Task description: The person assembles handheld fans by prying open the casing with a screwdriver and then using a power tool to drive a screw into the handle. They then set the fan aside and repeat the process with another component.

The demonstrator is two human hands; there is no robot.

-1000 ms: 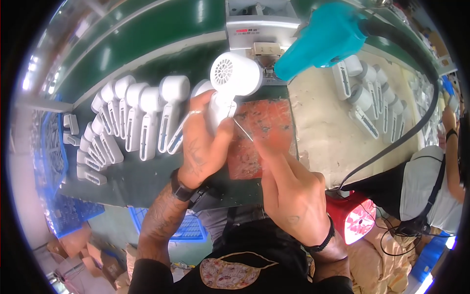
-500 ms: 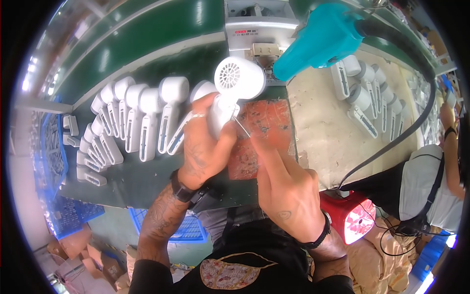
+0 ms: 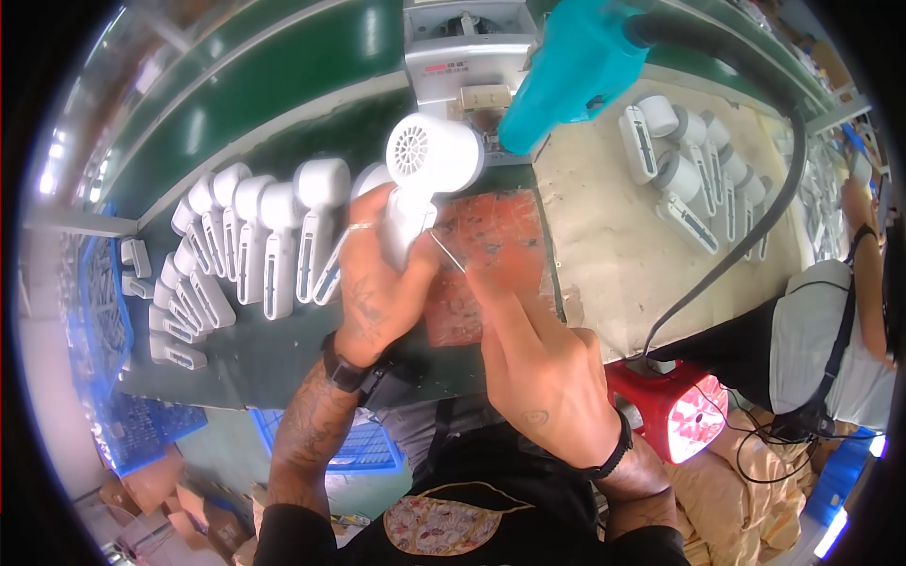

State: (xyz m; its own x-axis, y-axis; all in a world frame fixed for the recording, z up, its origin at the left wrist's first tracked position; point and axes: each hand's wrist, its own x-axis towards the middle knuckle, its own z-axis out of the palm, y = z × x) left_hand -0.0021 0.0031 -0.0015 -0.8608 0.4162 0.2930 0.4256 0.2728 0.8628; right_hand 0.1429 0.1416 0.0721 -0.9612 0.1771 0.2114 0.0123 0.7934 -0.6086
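My left hand (image 3: 379, 283) is closed around the handle of a white hair dryer housing (image 3: 444, 156), whose round slotted grille faces up and left. My right hand (image 3: 543, 377) pinches a thin metal rod (image 3: 449, 253). The rod's far tip meets or nearly meets the handle beside my left thumb; exact contact is hard to see. Both hands are over a worn red mat (image 3: 495, 245). To the left, several similar white housings (image 3: 250, 236) lie in rows on the dark green bench, slotted handles toward me.
A teal power tool (image 3: 566, 80) with a black hose (image 3: 727, 42) hangs beside a grey metal machine (image 3: 462, 66) at the back. More white housings (image 3: 698, 179) lie on brown paper at right. A red stool (image 3: 661, 406) and another person (image 3: 821, 349) are at far right.
The whole view has shifted slightly, so most things appear further left. My hands keep the same hold on the housing and the rod, with the rod's tip still at the handle.
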